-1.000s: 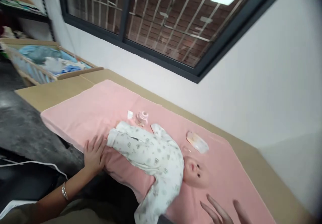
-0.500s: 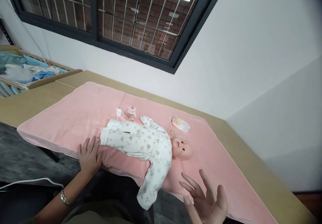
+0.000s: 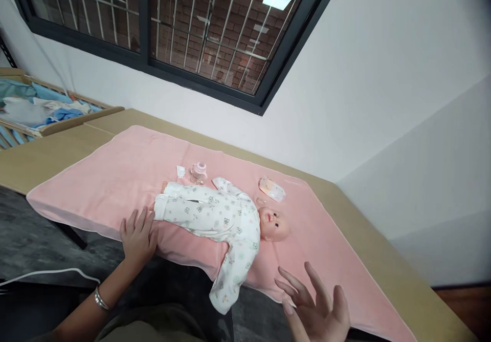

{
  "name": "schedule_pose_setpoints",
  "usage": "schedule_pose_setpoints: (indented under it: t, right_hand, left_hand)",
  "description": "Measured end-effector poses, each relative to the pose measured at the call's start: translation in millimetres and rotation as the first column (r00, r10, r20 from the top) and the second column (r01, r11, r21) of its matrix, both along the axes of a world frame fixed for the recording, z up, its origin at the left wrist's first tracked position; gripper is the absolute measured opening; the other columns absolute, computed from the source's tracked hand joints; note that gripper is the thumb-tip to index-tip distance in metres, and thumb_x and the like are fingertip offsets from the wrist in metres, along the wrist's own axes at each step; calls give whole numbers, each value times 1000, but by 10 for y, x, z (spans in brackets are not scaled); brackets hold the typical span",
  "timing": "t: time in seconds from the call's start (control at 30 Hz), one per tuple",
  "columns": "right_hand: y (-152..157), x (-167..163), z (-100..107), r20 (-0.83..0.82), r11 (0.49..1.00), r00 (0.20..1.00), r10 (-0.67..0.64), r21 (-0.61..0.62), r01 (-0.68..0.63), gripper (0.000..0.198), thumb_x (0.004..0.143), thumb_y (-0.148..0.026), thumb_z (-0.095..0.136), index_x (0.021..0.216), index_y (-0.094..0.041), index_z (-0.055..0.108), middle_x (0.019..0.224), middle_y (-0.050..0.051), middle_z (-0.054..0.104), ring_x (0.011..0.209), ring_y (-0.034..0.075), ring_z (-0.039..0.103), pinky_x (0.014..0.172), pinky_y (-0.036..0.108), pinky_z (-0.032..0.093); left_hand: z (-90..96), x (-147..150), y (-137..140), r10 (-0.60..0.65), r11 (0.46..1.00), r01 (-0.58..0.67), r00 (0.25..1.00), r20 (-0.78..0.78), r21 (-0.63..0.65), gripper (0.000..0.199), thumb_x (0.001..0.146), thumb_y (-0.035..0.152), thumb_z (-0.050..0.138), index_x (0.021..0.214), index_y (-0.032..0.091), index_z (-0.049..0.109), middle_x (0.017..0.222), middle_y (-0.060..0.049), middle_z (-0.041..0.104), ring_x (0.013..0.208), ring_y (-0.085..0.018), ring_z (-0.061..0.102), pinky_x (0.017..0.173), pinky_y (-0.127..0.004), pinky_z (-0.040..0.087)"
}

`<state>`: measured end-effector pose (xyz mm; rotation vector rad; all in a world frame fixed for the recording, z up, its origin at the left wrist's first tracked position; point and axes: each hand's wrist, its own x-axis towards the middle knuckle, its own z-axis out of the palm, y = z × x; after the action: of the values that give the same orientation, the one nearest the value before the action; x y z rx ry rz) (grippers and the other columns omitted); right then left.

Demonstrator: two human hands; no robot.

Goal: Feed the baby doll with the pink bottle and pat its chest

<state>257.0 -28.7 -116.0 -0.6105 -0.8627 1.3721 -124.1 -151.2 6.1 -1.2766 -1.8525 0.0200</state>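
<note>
- Two empty hands: we're hovering our right hand (image 3: 320, 315) by the near edge of the pink blanket (image 3: 111, 173), fingers spread apart, gripping nothing.
- We're resting our left hand (image 3: 138, 240) on that same edge, fingers apart; can't tell if it's touching the doll (image 3: 226, 216) at the cuff (image 3: 160, 208).
- Our doll is lying face-up on the blanket, one sleeve (image 3: 225, 290) drooping over the edge. We're guessing we're between handling steps; working on it would be calling for bringing the right hand in.
- Farther back, a bottle (image 3: 198, 174), packet (image 3: 180, 171) and clear pouch (image 3: 272, 189) are sitting.
</note>
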Motion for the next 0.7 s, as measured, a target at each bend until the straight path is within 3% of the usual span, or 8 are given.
schedule_pose_setpoints:
  t: [0.43, 0.7]
  right_hand:
    - [-77, 51, -52, 31, 1000, 999, -27, -7, 27, 81, 93, -12, 59, 150, -59, 25, 157, 6, 38, 115, 20, 69, 89, 38, 64]
    - [-162, 129, -45, 30, 999, 999, -39, -24, 40, 82, 93, -12, 60, 150, -60, 26, 158, 5, 38, 118, 18, 68, 91, 34, 63]
  left_hand:
    - [-33, -43, -3, -28, 999, 27, 999, 45, 19, 51, 93, 36, 55, 140, 19, 63, 149, -17, 59, 144, -43, 44, 121, -64, 18]
    - [-25, -34, 25, -34, 999, 32, 998, 50, 41, 47, 93, 36, 55, 135, 18, 66, 145, -17, 62, 141, -43, 47, 120, -65, 20]
